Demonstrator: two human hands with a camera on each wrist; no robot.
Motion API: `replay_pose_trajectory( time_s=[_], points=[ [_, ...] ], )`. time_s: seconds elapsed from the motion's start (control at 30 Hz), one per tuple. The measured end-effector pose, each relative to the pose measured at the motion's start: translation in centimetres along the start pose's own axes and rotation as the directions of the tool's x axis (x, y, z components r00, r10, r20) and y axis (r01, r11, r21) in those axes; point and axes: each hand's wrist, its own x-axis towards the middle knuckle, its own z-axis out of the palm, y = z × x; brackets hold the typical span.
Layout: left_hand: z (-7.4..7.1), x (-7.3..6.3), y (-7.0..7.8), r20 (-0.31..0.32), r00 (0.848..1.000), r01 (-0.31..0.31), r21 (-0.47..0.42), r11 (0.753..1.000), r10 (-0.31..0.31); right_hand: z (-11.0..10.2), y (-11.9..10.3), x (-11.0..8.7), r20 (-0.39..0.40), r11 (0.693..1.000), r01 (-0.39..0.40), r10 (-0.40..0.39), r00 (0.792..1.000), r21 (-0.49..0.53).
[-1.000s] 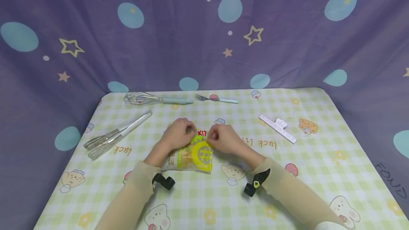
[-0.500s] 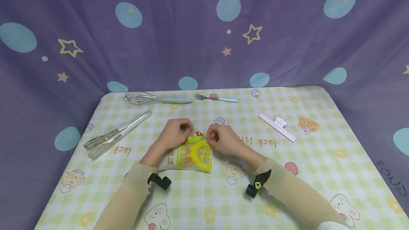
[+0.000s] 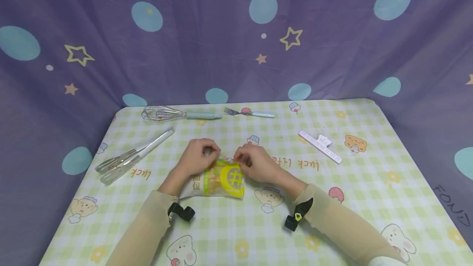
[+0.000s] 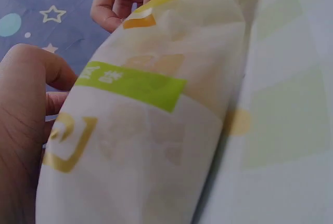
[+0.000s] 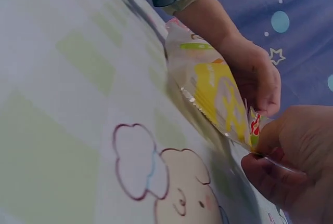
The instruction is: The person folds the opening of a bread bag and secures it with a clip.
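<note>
A clear and yellow snack bag (image 3: 221,182) with pale pieces inside lies at the middle of the table, green and yellow print facing up. On the left part of its far edge, my left hand (image 3: 198,156) pinches the film between thumb and fingers. My right hand (image 3: 256,164) pinches the same edge near the right corner, and the right wrist view shows the film between its thumb and forefinger. Between the two hands the red lettering is mostly out of sight, with the edge bent over. In the left wrist view the bag (image 4: 151,125) hides part of the left fingers.
At the back lie a whisk (image 3: 203,115) and a fork (image 3: 263,114). Metal tongs (image 3: 155,143) rest at the left, and a white ruler-like clip (image 3: 320,147) at the right. A patterned purple curtain (image 3: 236,52) hangs behind the table.
The bag's far edge has bent down between the hands, and the red lettering has mostly gone from sight. My left hand has shifted slightly left and nearer; the right has moved slightly left.
</note>
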Motion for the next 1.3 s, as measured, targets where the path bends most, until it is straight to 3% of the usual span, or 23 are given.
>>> replay_pose_trajectory(
  time_s=[0.2,0.43,0.7,0.83,0.97,1.17,1.3],
  points=[
    [0.12,0.09,0.06,0.069,0.997,0.027,0.099,0.995,-0.034,0.16,-0.05,-0.01,-0.011,0.994,0.072,-0.073,0.997,-0.081],
    [0.14,0.03,0.10,0.114,0.990,0.057,0.175,0.983,-0.077,0.14,-0.12,-0.03,-0.007,0.990,0.091,-0.092,0.996,-0.105],
    [0.28,0.19,0.05,0.111,0.993,0.014,0.223,0.975,-0.039,0.13,-0.14,-0.06,0.004,0.990,0.086,-0.086,0.996,-0.110],
    [0.30,0.29,0.14,0.107,0.994,-0.013,0.238,0.971,-0.013,0.26,-0.10,0.08,-0.012,0.996,0.050,-0.051,0.999,-0.074],
    [0.24,0.39,0.27,0.113,0.994,-0.037,0.253,0.967,0.008,0.41,-0.21,0.26,-0.050,0.998,-0.040,0.037,0.998,-0.054],
    [-0.06,0.48,0.43,0.147,0.989,-0.045,0.246,0.968,0.009,0.55,-0.48,0.34,-0.045,0.976,-0.210,0.208,0.977,-0.048],
    [-0.51,0.50,0.30,0.173,0.985,-0.024,0.226,0.974,-0.016,0.51,-0.70,0.54,-0.057,0.967,-0.253,0.251,0.966,-0.033]
  ],
)
